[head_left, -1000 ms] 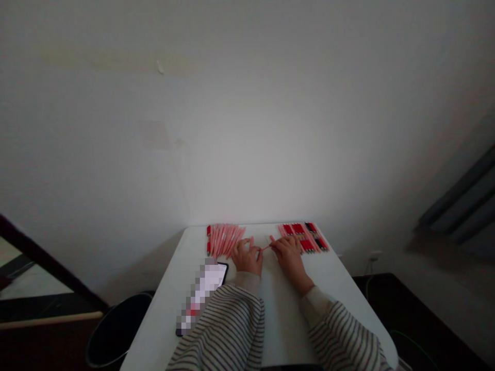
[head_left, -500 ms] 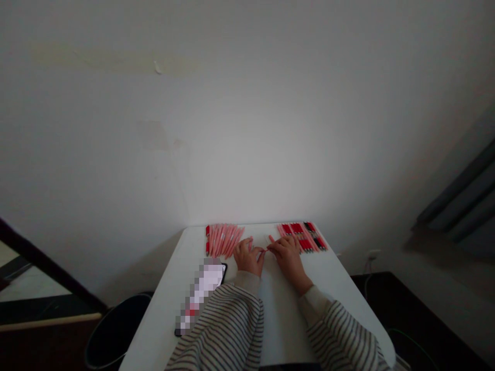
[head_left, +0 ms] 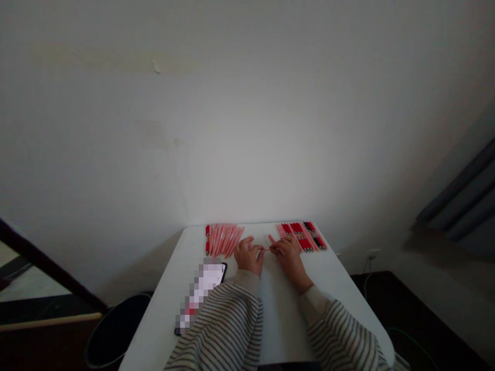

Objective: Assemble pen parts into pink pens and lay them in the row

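Note:
My left hand (head_left: pixel 249 256) and my right hand (head_left: pixel 286 253) face each other above the table, fingers closed in a pinch. Between their fingertips stretches a thin pinkish-red stick (head_left: pixel 266 250), too small to make out further. A pink pen-like tube (head_left: pixel 250 239) shows beyond my left fingers. Another pink tube (head_left: pixel 271 238) and a thin pale strip (head_left: pixel 266 239) stick out past my right fingers; whether that hand grips them I cannot tell. Left of my left hand lies a fanned row of pink pens (head_left: pixel 222 239). Red, pink and black pens (head_left: pixel 303 237) lie in rows beyond my right hand.
The white table (head_left: pixel 282 319) stands against a wall. A phone (head_left: pixel 203 299) with a blurred-out screen lies left of my left forearm. Beside the table's left edge is a dark round bin (head_left: pixel 116 330). Cables (head_left: pixel 367 265) hang from a wall socket on the right.
My right hand has shifted slightly right, so the gap between the fingertips is a little wider. The pale strip by the right fingers shows more clearly.

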Demonstrator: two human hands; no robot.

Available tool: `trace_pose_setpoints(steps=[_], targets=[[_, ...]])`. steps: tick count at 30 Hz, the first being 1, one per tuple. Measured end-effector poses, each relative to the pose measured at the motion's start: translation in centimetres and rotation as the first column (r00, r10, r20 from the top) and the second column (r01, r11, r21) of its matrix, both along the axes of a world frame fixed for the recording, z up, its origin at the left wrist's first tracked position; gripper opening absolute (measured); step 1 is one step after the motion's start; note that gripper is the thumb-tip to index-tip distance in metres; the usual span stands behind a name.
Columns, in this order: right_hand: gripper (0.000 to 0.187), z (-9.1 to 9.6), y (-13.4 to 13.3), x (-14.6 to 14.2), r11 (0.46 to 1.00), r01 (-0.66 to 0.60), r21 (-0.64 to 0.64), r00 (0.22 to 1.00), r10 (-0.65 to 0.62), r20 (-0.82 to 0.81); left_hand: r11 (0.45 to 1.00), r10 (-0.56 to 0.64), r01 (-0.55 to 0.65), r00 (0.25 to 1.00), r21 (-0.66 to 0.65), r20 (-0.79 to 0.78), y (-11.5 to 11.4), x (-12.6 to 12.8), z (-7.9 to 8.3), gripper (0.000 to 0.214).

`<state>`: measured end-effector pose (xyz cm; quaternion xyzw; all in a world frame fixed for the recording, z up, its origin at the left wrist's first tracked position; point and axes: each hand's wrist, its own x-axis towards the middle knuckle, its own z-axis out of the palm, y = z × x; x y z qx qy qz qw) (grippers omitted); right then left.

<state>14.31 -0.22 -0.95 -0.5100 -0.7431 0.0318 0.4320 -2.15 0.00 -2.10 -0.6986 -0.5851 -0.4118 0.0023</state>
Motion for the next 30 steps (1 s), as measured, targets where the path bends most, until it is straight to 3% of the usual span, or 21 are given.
trace_pose_setpoints(steps=[20,25,30], targets=[[0.017,0.3,-0.3,-0.1,0.996,0.089,-0.008,0.996,-0.089,0.029,0.999,0.011,-0.009,0.998,-0.047,0.057,-0.4,0.6,0.7,0.014],[0.023,0.1,-0.2,0.0,0.993,0.108,0.039,0.994,-0.109,0.027,0.994,0.11,-0.11,0.992,-0.005,0.061,-0.8,0.9,1.0,0.009],[0.02,0.3,-0.4,0.6,0.968,0.229,0.104,0.97,-0.236,0.057,0.985,0.172,-0.173,0.984,0.028,0.048,-1.1,0.9,1.6,0.008]])
